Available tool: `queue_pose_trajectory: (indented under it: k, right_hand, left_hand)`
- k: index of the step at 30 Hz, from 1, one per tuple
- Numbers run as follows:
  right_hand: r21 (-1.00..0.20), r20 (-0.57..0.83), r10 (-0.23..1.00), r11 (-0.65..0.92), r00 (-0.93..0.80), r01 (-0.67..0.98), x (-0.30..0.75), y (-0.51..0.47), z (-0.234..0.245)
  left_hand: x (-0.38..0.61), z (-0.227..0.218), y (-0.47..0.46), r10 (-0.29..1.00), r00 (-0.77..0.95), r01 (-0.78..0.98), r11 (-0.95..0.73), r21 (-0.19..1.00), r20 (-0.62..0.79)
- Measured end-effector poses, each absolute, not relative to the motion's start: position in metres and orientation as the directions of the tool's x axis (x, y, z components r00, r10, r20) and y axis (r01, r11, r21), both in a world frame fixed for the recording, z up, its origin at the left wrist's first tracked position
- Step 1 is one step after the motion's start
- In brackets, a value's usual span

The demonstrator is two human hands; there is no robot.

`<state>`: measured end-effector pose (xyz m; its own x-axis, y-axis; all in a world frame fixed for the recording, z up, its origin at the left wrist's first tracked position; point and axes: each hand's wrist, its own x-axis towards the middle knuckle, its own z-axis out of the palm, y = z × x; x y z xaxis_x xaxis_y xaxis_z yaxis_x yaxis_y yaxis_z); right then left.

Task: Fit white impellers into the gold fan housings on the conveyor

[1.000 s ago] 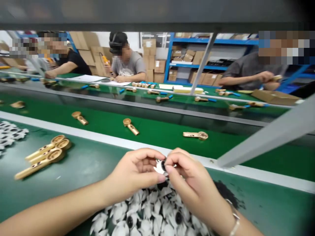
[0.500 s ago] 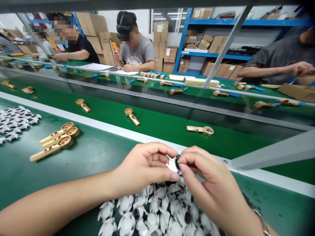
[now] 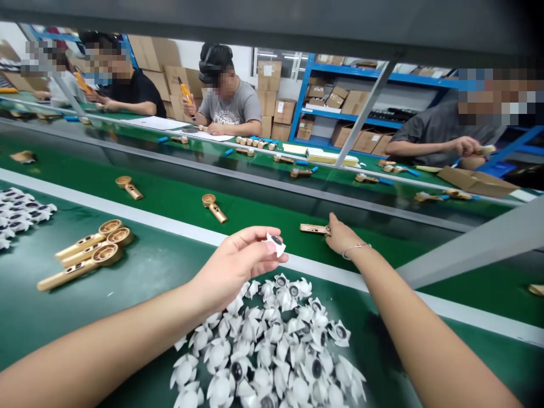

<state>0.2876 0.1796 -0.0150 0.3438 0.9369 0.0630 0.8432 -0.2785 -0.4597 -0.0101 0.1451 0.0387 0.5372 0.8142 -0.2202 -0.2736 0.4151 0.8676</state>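
Observation:
My left hand (image 3: 249, 255) pinches a small white fan blade (image 3: 278, 243) with a black centre between thumb and fingers, above a heap of similar fan blades (image 3: 272, 345). My right hand (image 3: 342, 235) reaches out over the green belt, its fingers around the round end of a gold handheld-fan housing (image 3: 313, 228). That round end is mostly hidden by the hand; the handle points left. Two more gold housings, one nearer (image 3: 215, 208) and one farther left (image 3: 130, 187), lie on the belt.
Three gold housings (image 3: 91, 249) lie together on the green table at left, beside rows of fan blades (image 3: 21, 212). A slanted metal post (image 3: 476, 243) stands at right. Across the belt, several co-workers sit, one in a grey shirt (image 3: 238, 105) holding an orange tool (image 3: 186, 97).
My right hand has left the fan blade and moved forward to the gold housing on the belt. My left hand still holds the blade, slightly farther left and higher. Belt housings appear shifted left.

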Motion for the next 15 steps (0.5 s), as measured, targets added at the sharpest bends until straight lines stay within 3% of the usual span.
queue_pose_trajectory:
  k: [3, 7, 12, 15]
  right_hand:
    - [-0.481, 0.027, 0.947, -0.268, 0.319, 0.835, 0.291, 0.171, -0.013]
    - [-0.602, 0.101, 0.961, -0.148, 0.258, 0.785, 0.265, 0.119, 0.006]
    - [-0.886, 0.165, 0.98, 0.098, 0.112, 0.454, 0.216, 0.062, 0.038]
    - [-0.874, 0.23, 0.97, 0.172, 0.075, 0.454, 0.196, 0.049, 0.048]
  left_hand:
    - [-0.012, 0.041, 0.148, 0.81, 0.55, -0.272, 0.406, 0.872, -0.206]
    - [-0.013, 0.043, 0.153, 0.844, 0.528, -0.268, 0.267, 0.926, -0.09]
    - [-0.017, 0.046, 0.149, 0.776, 0.629, -0.235, 0.134, 0.963, 0.046]
    - [-0.019, 0.048, 0.141, 0.723, 0.69, -0.203, 0.168, 0.965, 0.019]
